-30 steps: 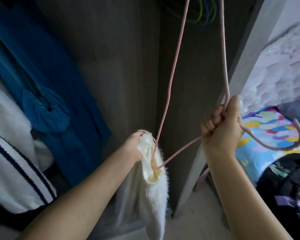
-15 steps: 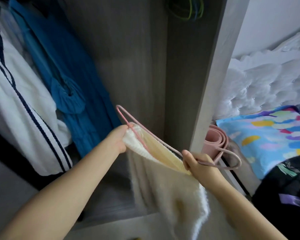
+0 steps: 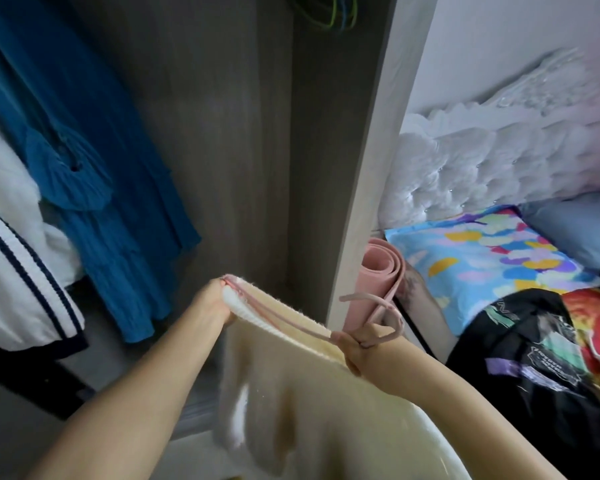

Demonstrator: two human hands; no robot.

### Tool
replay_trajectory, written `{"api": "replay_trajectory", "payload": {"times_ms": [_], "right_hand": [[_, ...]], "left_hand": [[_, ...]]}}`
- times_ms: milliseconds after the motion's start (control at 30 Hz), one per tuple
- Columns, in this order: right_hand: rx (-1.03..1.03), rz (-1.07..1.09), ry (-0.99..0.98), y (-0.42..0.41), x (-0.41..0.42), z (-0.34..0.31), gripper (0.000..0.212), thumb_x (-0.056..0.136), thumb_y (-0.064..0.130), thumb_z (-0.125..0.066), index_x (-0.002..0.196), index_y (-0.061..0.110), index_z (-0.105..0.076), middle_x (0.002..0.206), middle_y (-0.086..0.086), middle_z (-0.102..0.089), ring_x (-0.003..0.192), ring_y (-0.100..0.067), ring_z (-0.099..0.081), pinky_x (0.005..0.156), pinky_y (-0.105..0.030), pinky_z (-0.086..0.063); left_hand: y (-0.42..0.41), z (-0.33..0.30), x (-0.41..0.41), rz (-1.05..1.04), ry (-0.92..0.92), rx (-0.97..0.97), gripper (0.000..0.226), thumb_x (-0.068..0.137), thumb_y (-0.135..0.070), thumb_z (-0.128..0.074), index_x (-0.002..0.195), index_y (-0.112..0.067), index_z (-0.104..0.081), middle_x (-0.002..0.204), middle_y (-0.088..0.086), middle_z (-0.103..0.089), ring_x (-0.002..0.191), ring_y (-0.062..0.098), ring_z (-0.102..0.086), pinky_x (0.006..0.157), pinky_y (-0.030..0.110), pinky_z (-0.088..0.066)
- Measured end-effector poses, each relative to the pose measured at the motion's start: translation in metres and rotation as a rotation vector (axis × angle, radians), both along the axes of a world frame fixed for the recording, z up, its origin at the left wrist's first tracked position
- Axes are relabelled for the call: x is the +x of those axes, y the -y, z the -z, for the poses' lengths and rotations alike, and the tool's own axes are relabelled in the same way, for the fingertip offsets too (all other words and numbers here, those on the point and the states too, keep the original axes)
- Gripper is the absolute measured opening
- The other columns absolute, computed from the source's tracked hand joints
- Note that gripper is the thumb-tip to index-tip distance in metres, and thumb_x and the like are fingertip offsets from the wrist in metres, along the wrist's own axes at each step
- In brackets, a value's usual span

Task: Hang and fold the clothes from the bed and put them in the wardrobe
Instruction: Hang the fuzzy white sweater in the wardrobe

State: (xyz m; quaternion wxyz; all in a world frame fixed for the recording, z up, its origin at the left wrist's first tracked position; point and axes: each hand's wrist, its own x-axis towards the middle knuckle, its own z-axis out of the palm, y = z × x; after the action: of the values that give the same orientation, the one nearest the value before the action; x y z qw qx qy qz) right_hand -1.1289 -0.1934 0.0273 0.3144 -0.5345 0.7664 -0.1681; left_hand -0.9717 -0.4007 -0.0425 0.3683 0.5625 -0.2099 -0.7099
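Daylight falls from the right, brightening the tufted headboard [image 3: 482, 161] beyond the right hand [image 3: 352, 351]. The wardrobe interior [image 3: 194, 133] past the left hand [image 3: 215, 301] lies dim. Motion blur softens the cream garment [image 3: 291, 410]; wide-angle distortion bends the edges.

The bed [image 3: 568, 216] stands at the right, past the wardrobe's side panel [image 3: 368, 168], with a white tufted headboard [image 3: 482, 161] at its head. On it lies a pillow [image 3: 492, 258] in a bright cover of blue, yellow and pink patches, and just beside that a plain grey-blue pillow [image 3: 575, 226]. A black printed garment [image 3: 520, 358] is spread over the near part of the bed, overlapping the bright pillow's lower edge, with a red and orange cloth [image 3: 593, 320] touching it on the right.
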Motion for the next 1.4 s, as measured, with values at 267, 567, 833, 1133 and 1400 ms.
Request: {"api": "replay_trajectory", "payload": {"times_ms": [267, 567, 833, 1133, 1400], "right_hand": [[0.058, -0.015, -0.09, -0.012, 0.001, 0.008, 0.052, 0.1, 0.042, -0.037, 0.052, 0.024, -0.044, 0.048, 0.006, -0.053, 0.043, -0.003, -0.048, 0.055, -0.016, -0.047], [0.073, -0.03, -0.099, -0.011, 0.032, 0.045, 0.04, 0.096, 0.049, -0.037, 0.094, 0.022, -0.066, 0.072, -0.002, -0.059, 0.071, -0.024, -0.06, 0.068, -0.03, -0.048], [0.052, 0.073, 0.057, -0.015, 0.033, 0.051, 0.053, 0.098, 0.045, -0.04, 0.05, 0.025, -0.051, 0.05, 0.005, -0.05, 0.04, -0.003, -0.047, 0.049, -0.011, -0.039], [0.057, 0.123, 0.14, -0.012, 0.034, 0.035, 0.052, 0.1, 0.04, -0.039, 0.053, 0.023, -0.054, 0.035, 0.012, -0.044, 0.034, -0.001, -0.04, 0.039, -0.01, -0.03], [0.078, 0.004, 0.027, -0.005, 0.046, 0.026, 0.046, 0.102, 0.037, -0.033, 0.06, 0.03, -0.049, 0.058, 0.01, -0.045, 0.046, 0.001, -0.043, 0.046, -0.006, -0.036]], "left_hand": [[-0.003, 0.02, 0.013, 0.382, 1.094, -0.907, 0.047, 0.092, -0.028, -0.055, 0.051, -0.011, -0.036, 0.05, 0.003, -0.04, 0.058, 0.028, -0.046, 0.051, 0.034, -0.027], [0.004, 0.03, 0.01, 0.534, 1.373, -0.871, 0.03, 0.098, -0.029, -0.044, 0.074, -0.013, -0.054, 0.076, 0.005, -0.055, 0.075, 0.028, -0.056, 0.059, 0.031, -0.036], [0.0, 0.055, 0.033, 0.468, 1.126, -0.906, 0.039, 0.094, -0.021, -0.053, 0.058, -0.013, -0.04, 0.054, 0.003, -0.045, 0.059, 0.029, -0.05, 0.052, 0.032, -0.032], [-0.021, 0.054, 0.035, 0.409, 0.624, -0.61, 0.023, 0.098, -0.014, -0.044, 0.095, -0.017, -0.067, 0.095, 0.011, -0.065, 0.074, 0.019, -0.06, 0.06, 0.022, -0.046], [-0.062, 0.06, 0.011, 0.246, 0.142, 0.038, 0.033, 0.099, -0.015, -0.048, 0.13, -0.007, -0.044, 0.083, 0.01, -0.054, 0.067, 0.021, -0.055, 0.054, 0.038, -0.05]]}}
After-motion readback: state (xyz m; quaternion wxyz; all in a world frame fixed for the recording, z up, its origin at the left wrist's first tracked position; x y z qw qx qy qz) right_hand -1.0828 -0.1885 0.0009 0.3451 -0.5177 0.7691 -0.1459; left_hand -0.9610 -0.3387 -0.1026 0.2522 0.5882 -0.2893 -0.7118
